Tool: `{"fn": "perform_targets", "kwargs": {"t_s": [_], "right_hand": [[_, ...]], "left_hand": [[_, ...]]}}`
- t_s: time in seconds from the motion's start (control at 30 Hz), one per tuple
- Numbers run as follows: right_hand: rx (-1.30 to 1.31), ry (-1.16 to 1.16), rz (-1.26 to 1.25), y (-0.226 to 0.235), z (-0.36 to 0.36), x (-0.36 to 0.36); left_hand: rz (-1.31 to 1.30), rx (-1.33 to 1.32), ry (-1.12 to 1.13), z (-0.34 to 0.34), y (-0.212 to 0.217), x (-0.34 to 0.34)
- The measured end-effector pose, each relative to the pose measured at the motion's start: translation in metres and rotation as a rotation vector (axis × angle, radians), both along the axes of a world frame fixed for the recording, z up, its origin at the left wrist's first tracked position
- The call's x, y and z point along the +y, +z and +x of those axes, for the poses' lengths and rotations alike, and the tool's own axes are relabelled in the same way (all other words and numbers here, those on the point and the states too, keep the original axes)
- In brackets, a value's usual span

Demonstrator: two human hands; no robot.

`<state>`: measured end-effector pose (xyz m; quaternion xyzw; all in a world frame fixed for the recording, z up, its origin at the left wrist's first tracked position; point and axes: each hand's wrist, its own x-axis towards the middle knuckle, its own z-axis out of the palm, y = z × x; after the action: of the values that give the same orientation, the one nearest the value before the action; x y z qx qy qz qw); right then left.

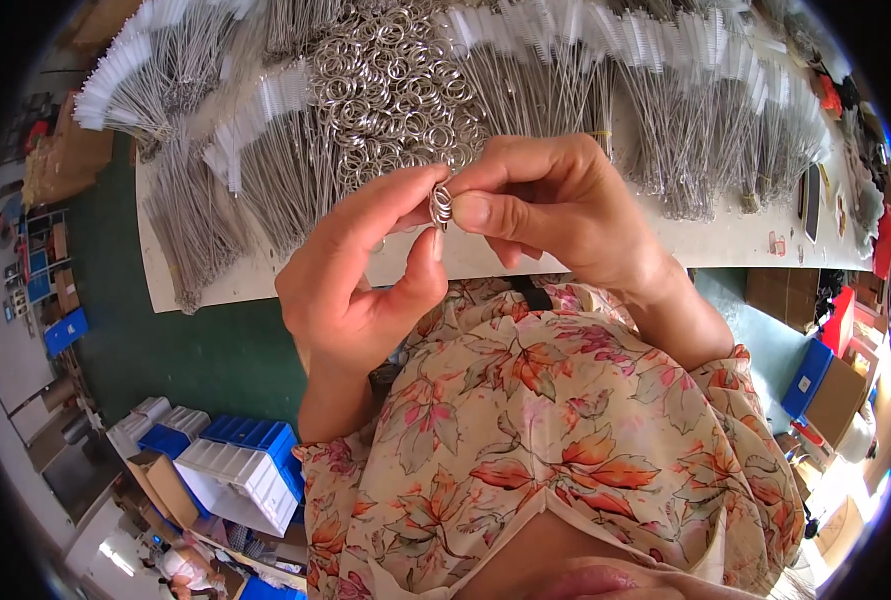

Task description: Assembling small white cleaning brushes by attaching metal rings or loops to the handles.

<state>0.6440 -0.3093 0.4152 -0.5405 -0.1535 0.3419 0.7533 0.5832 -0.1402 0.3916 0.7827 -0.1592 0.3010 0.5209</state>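
A few small silver metal split rings (441, 207), bunched together, are held up above the table's near edge. My left hand (351, 275) has them between its index fingertip and thumb. From the other side, my right hand (561, 210) pinches at the same rings with thumb and index finger, its other fingers curled. Just beyond my fingers lies a large heap of loose silver rings (391, 85). Bundles of thin wire-handled brushes with white bristles (266, 110) flank the heap on the left, and more brushes (686, 120) on the right.
The pale tabletop (526, 262) ends close to my body. White and blue plastic bins (236, 470) stand on the green floor at lower left, near another person (188, 568). Cardboard boxes (786, 295) and a blue bin (808, 378) are at the right.
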Motion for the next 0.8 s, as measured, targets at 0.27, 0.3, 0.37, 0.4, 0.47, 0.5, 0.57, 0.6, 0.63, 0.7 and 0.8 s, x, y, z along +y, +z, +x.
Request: {"fn": "perform_targets", "kwargs": {"t_s": [0.27, 0.3, 0.37, 0.4, 0.47, 0.5, 0.57, 0.6, 0.63, 0.7, 0.8], "right_hand": [[-0.098, 0.118, -0.116, -0.008, 0.008, 0.000], [-0.097, 0.120, -0.115, -0.009, 0.008, 0.000], [-0.103, 0.148, -0.129, -0.010, 0.009, -0.001], [-0.103, 0.147, -0.129, -0.012, 0.009, -0.002], [0.084, 0.164, -0.121, -0.014, 0.008, -0.003], [0.077, 0.154, -0.122, -0.020, 0.004, -0.003], [-0.324, -0.019, -0.236, -0.055, -0.006, -0.001], [-0.842, -0.066, -0.305, -0.079, -0.009, 0.002], [-0.950, -0.020, -0.483, -0.091, -0.019, 0.005], [-1.381, 0.059, -0.550, -0.119, -0.025, 0.009], [-1.496, -0.002, -0.473, -0.119, -0.018, 0.011]], "left_hand": [[-0.079, 0.158, -0.142, 0.007, -0.005, 0.013], [-0.088, 0.167, -0.147, 0.007, -0.003, 0.012], [-0.096, 0.176, -0.148, 0.005, 0.000, 0.011], [-0.175, 0.231, -0.174, 0.005, 0.001, 0.010], [-0.253, 0.281, -0.201, 0.006, 0.003, 0.011], [-0.285, 0.433, -0.161, 0.010, 0.007, 0.013], [-0.091, 0.596, 0.108, 0.025, 0.000, 0.033], [0.131, 0.601, 0.344, 0.038, -0.013, 0.063], [0.459, 0.712, 0.496, 0.049, -0.021, 0.094], [0.843, 0.858, 0.618, 0.056, -0.032, 0.118], [0.767, 0.913, 0.565, 0.057, -0.050, 0.128]]}}
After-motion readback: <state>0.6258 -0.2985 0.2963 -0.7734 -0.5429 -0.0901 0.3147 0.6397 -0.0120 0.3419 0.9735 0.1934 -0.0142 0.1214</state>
